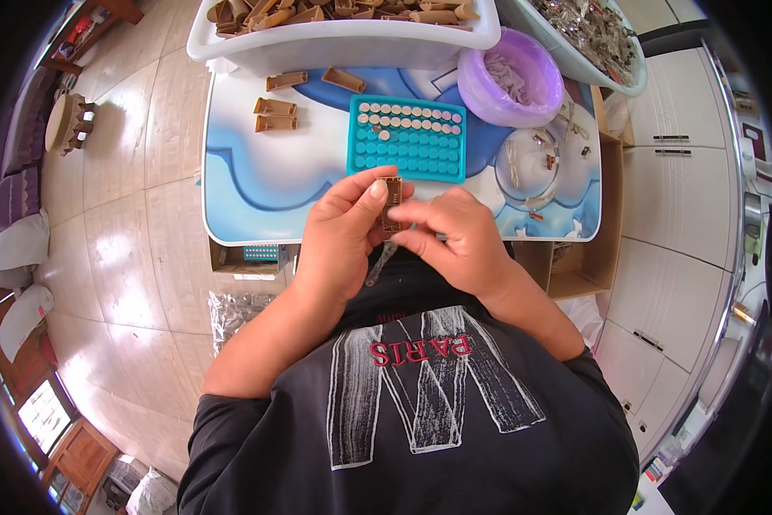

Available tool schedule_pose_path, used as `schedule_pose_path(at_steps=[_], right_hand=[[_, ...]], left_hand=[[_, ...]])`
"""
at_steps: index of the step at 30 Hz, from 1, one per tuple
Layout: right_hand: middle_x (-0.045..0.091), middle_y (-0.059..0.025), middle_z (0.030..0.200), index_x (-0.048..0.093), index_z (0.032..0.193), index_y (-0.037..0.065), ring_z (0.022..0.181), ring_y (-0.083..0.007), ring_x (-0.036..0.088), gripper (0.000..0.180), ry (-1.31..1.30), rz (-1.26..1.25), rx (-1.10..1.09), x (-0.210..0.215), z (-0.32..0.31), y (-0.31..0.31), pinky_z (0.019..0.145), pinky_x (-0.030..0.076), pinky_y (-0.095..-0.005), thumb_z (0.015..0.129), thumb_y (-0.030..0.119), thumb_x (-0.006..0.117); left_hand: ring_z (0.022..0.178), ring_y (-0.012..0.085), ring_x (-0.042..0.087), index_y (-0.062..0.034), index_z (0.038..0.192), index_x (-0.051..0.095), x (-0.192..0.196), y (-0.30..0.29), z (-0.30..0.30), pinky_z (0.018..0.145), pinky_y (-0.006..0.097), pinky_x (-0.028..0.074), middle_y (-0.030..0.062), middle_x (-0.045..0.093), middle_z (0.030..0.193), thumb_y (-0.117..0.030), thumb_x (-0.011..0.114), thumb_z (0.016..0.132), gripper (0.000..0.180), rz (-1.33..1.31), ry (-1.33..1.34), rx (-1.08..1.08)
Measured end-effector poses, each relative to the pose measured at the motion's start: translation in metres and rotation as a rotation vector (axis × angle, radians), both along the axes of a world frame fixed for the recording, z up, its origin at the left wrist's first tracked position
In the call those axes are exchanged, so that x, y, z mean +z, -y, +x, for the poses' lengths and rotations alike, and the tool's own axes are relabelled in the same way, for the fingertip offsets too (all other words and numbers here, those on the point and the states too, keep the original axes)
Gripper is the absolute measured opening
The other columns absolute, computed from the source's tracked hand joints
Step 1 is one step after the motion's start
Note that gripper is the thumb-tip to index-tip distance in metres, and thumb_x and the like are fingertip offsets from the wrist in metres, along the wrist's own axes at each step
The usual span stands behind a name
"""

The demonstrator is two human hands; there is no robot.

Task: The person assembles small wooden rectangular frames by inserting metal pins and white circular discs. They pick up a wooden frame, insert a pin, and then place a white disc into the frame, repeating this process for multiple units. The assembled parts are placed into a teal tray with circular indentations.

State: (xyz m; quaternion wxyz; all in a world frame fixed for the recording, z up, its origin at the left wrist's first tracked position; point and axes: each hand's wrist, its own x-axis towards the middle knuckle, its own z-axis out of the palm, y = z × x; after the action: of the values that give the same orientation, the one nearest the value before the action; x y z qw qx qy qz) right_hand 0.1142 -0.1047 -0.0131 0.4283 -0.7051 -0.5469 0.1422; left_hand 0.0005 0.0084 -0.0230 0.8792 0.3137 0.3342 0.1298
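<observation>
1. While both hands are working just below it, the small blue-and-white patterned table (257, 184) is carrying everything.
2. Above the table's far edge, a white plastic tub (343, 43) of tan parts is sitting.
3. Right of centre on the table, a purple plastic bag (523, 94) is lying open.
4. Mid-table, a teal plastic grid tray (407, 142) is holding white discs.
5. Left hand (343, 236) is pinching the tan plastic rectangular piece (392, 202) at the table's near edge.
6. Right hand (459, 240) is gripping the same piece.

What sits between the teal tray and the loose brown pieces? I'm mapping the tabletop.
Bare blue-and-white table between teal tray and brown pieces, in the head view.
</observation>
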Motion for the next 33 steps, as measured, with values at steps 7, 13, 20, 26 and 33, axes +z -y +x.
schedule_pose_path(at_steps=[7, 13, 20, 26, 33], right_hand=[[0.053, 0.0002, 0.080, 0.060, 0.082, 0.010, 0.080, -0.0209, 0.051, 0.024, 0.523, -0.041, -0.166, -0.024, 0.026, -0.012, 0.067, 0.039, -0.0342, 0.062, 0.014, 0.072], [0.053, 0.0000, 0.079, 0.056, 0.075, 0.011, 0.079, -0.0205, 0.052, 0.017, 0.619, -0.020, -0.115, -0.032, 0.028, -0.009, 0.067, 0.038, -0.0341, 0.064, 0.014, 0.069], [0.054, 0.0002, 0.078, 0.060, 0.077, 0.011, 0.077, -0.0203, 0.053, 0.017, 0.537, 0.008, -0.100, -0.019, 0.023, 0.000, 0.066, 0.038, -0.0336, 0.064, 0.013, 0.071], [0.055, 0.0020, 0.076, 0.064, 0.077, 0.012, 0.076, -0.0191, 0.053, 0.017, 0.554, 0.134, -0.181, -0.023, 0.029, -0.040, 0.066, 0.039, -0.0338, 0.063, 0.012, 0.071], [0.056, 0.0011, 0.076, 0.063, 0.074, 0.011, 0.076, -0.0198, 0.053, 0.015, 0.538, 0.140, -0.147, -0.030, 0.028, -0.051, 0.067, 0.039, -0.0339, 0.062, 0.009, 0.071]], left_hand=[[0.088, 0.0181, 0.063, 0.0004, 0.114, 0.052, -0.008, -0.010, -0.008, 0.077, 0.029, 0.054, 0.0143, 0.062, 0.102, -0.018, 0.049, 0.094, 0.027, 0.043, -0.027, 0.053], [0.088, 0.0182, 0.063, 0.0004, 0.113, 0.052, -0.008, -0.011, -0.009, 0.076, 0.029, 0.054, 0.0143, 0.062, 0.102, -0.018, 0.050, 0.094, 0.026, 0.037, -0.003, 0.041], [0.087, 0.0189, 0.064, -0.0005, 0.113, 0.052, -0.015, -0.009, -0.008, 0.076, 0.029, 0.054, 0.0142, 0.063, 0.101, -0.018, 0.051, 0.093, 0.026, 0.013, 0.014, 0.022], [0.087, 0.0193, 0.064, 0.0002, 0.112, 0.052, -0.012, -0.010, -0.008, 0.076, 0.030, 0.053, 0.0142, 0.063, 0.101, -0.018, 0.052, 0.093, 0.026, 0.007, 0.011, 0.044], [0.086, 0.0193, 0.064, 0.0023, 0.111, 0.052, -0.013, -0.014, -0.006, 0.076, 0.030, 0.053, 0.0125, 0.063, 0.098, -0.017, 0.053, 0.093, 0.026, -0.022, -0.009, 0.075]])
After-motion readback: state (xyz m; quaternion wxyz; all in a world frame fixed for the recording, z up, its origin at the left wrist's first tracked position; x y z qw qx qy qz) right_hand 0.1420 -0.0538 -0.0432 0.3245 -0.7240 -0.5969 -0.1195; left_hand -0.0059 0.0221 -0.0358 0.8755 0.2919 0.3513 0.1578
